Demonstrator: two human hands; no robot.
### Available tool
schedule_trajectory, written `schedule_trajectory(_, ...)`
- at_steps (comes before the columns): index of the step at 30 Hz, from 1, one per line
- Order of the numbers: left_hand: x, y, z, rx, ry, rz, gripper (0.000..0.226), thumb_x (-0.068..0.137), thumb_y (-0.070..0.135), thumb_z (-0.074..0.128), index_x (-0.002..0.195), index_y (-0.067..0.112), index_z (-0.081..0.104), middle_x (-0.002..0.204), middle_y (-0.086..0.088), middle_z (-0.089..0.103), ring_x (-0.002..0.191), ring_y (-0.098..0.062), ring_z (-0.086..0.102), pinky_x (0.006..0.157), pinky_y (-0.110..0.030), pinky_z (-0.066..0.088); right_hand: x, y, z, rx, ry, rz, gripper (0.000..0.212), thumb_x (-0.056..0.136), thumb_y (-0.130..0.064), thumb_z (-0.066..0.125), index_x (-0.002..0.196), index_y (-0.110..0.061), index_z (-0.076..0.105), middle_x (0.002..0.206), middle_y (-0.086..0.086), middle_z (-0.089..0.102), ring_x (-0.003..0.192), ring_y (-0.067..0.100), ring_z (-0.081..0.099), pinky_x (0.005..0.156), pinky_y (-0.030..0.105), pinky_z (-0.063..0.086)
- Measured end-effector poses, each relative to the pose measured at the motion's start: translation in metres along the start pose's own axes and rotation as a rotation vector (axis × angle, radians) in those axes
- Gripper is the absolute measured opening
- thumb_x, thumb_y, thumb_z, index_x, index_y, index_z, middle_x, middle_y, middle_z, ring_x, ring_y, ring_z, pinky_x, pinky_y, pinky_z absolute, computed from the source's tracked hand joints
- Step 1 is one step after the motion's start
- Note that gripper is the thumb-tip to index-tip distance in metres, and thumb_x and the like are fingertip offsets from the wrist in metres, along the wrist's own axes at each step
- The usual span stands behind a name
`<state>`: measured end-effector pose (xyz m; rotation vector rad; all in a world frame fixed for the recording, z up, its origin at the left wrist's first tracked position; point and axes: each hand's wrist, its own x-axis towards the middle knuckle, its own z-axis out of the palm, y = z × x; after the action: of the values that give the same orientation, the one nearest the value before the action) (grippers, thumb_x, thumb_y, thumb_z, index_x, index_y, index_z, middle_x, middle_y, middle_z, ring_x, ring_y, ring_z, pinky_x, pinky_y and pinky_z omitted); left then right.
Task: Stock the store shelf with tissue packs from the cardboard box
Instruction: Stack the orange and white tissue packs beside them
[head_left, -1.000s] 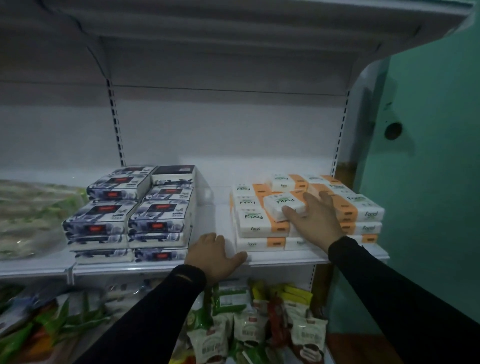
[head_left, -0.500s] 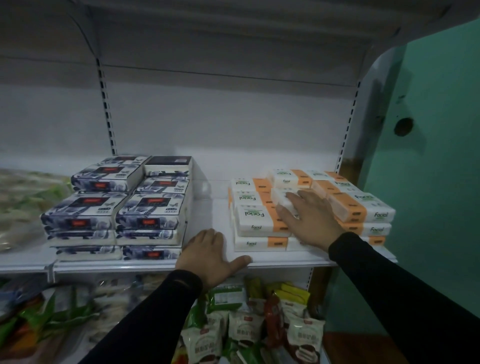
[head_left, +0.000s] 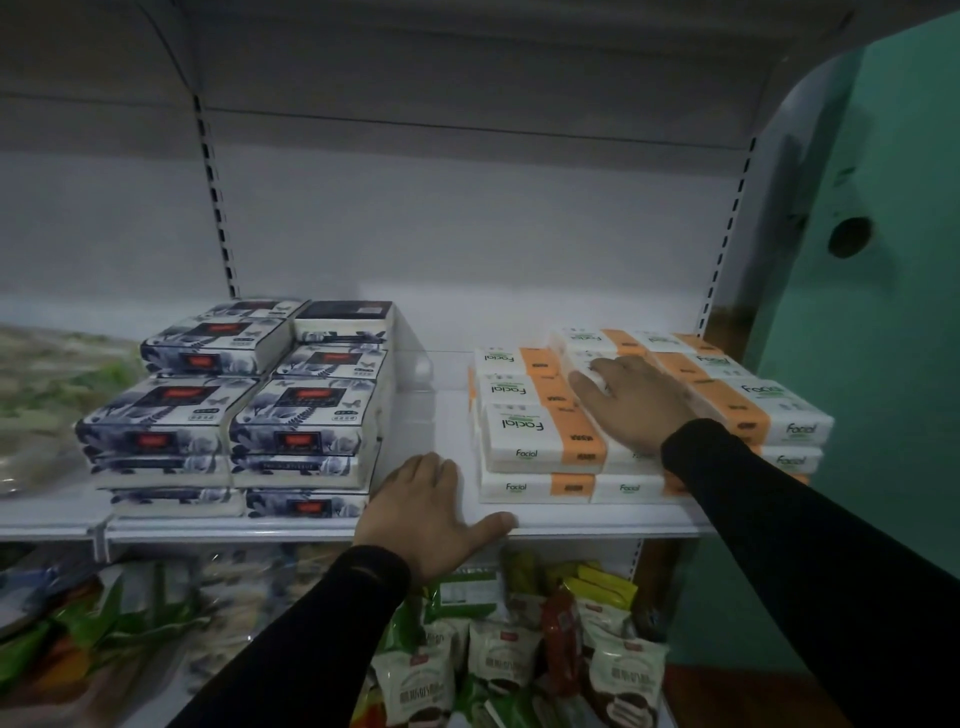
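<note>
White-and-orange "Facial" tissue packs (head_left: 540, 434) are stacked on the right half of the white shelf (head_left: 447, 452). My right hand (head_left: 636, 402) lies flat with straight fingers on a pack (head_left: 584, 364) in the middle of the top layer, pressing it among its neighbours. My left hand (head_left: 423, 514) rests on the shelf's front edge between the two stacks, thumb spread along the lip. Dark blue floral tissue packs (head_left: 244, 405) are piled on the left. The cardboard box is out of view.
Below the shelf lie snack bags (head_left: 498, 654) in green, white and red. Green-printed packets (head_left: 47, 395) sit at the far left of the shelf. A green wall (head_left: 883, 364) stands to the right. A bare gap (head_left: 439, 415) separates the two tissue stacks.
My right hand pushed the top white-and-orange pack back and down into the stack and now lies flat over it. My left hand stayed on the shelf edge.
</note>
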<state>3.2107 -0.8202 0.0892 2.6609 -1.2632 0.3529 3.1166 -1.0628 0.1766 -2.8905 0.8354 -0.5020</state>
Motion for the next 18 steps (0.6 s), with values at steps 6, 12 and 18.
schedule_trajectory(6, 0.000, -0.001, 0.001, -0.010, 0.011, 0.003, 0.081, 0.071, 0.092, 0.012, 0.101, 0.023, 0.040, 0.114, 0.001, 0.048, 0.113, -0.017, 0.043, 0.099, -0.036, 0.039, 0.005, 0.001, 0.003, 0.001, 0.014, 0.002, 0.081, 0.086, -0.075, 0.009, 0.144, -0.028, 0.039, 0.148, 0.005, 0.043, 0.134, 0.026, 0.039, 0.111, 0.052, 0.030)
schedule_trajectory(12, 0.000, 0.001, -0.002, -0.021, -0.012, -0.002, 0.081, 0.070, 0.093, 0.011, 0.102, 0.024, 0.040, 0.114, 0.001, 0.048, 0.113, -0.017, 0.043, 0.099, -0.035, 0.039, 0.001, 0.000, -0.001, 0.067, 0.082, -0.030, 0.076, 0.090, -0.071, 0.013, 0.142, -0.024, 0.044, 0.147, 0.005, 0.045, 0.135, 0.024, 0.039, 0.113, 0.049, 0.029)
schedule_trajectory(18, -0.011, 0.010, -0.022, -0.082, -0.139, -0.037, 0.085, 0.080, 0.084, 0.024, 0.123, 0.014, 0.048, 0.135, -0.008, 0.046, 0.127, -0.022, 0.039, 0.104, -0.038, 0.035, -0.064, -0.011, -0.024, 0.232, 0.138, -0.129, 0.064, 0.097, -0.061, 0.032, 0.145, -0.021, 0.043, 0.154, 0.002, 0.035, 0.140, 0.019, 0.031, 0.113, 0.034, 0.024)
